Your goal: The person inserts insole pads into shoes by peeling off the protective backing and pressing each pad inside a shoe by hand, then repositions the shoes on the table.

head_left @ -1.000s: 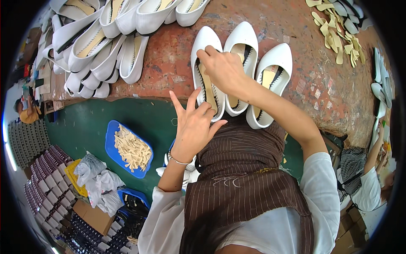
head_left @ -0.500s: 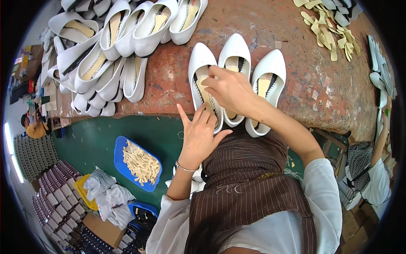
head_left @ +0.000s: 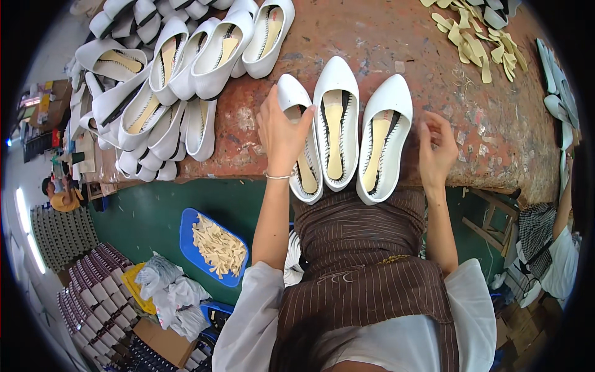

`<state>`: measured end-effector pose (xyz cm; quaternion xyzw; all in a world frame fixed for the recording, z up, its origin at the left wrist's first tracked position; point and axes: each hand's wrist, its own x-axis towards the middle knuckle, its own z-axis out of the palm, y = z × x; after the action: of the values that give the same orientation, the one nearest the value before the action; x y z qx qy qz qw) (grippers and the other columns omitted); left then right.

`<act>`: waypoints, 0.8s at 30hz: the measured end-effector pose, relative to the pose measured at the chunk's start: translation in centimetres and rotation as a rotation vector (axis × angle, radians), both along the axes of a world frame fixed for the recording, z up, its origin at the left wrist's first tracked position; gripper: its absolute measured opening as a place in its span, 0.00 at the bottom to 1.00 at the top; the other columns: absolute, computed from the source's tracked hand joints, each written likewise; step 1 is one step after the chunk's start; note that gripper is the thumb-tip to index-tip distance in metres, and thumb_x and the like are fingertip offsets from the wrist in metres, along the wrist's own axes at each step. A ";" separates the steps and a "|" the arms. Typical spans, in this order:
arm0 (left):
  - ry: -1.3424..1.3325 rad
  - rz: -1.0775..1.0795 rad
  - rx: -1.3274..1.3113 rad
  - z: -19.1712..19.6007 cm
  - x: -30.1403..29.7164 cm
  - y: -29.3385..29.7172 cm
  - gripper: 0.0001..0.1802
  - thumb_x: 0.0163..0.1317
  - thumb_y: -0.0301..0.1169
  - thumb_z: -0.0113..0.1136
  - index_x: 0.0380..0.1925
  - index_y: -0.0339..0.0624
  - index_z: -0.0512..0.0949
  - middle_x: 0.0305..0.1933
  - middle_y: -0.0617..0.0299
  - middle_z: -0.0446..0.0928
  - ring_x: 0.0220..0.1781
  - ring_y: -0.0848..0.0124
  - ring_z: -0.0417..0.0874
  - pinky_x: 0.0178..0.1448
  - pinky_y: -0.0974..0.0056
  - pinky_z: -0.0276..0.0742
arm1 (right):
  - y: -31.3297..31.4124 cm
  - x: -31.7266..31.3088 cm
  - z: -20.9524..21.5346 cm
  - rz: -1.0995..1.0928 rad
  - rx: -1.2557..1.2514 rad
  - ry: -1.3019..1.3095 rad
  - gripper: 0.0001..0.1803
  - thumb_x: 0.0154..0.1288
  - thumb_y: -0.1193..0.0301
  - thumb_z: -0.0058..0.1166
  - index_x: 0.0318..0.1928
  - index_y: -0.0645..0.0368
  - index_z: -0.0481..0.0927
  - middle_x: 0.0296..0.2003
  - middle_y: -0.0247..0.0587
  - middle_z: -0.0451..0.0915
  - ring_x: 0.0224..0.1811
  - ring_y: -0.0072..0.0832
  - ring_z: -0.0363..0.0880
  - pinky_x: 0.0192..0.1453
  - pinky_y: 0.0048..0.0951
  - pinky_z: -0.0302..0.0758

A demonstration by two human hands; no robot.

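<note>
Three white pointed slip-on shoes lie side by side at the table's near edge, toes pointing away. Beige insole pads show inside them, with dark stitching around. My left hand wraps over the left shoe (head_left: 292, 90), thumb across its opening and fingers along its outer side; my left hand (head_left: 282, 136) hides part of that shoe. The middle shoe (head_left: 338, 71) and the right shoe (head_left: 387, 99) are untouched. To the right of the right shoe, apart from it, my right hand (head_left: 439, 149) hovers with loosely bent fingers and nothing in it.
A heap of white shoes (head_left: 139, 105) covers the table's left side. Loose beige insole pads (head_left: 474, 53) lie at the far right. On the green floor stands a blue basin (head_left: 191, 239) of beige pieces. Another person's arm (head_left: 563, 204) shows at the right rim.
My right hand has left the left shoe and moved right, past the right shoe. My left hand has moved forward onto the left shoe. The view has shifted slightly.
</note>
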<state>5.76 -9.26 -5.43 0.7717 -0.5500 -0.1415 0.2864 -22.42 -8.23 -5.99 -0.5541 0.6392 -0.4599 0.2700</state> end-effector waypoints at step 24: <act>-0.159 -0.348 0.083 5.4 -9.5 8.0 0.35 0.54 0.47 0.73 0.56 0.37 0.76 0.72 0.38 0.61 0.72 0.38 0.61 0.70 0.44 0.62 | 0.6 -2.9 -3.3 -0.087 -0.293 0.362 0.11 0.67 0.79 0.57 0.49 0.62 0.83 0.39 0.41 0.83 0.37 0.29 0.81 0.40 0.27 0.76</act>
<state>-3.75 -1.24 -0.04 0.6848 -0.6896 -0.1501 0.1815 -25.36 -7.59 -9.25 -0.6325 0.6270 -0.4522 0.0478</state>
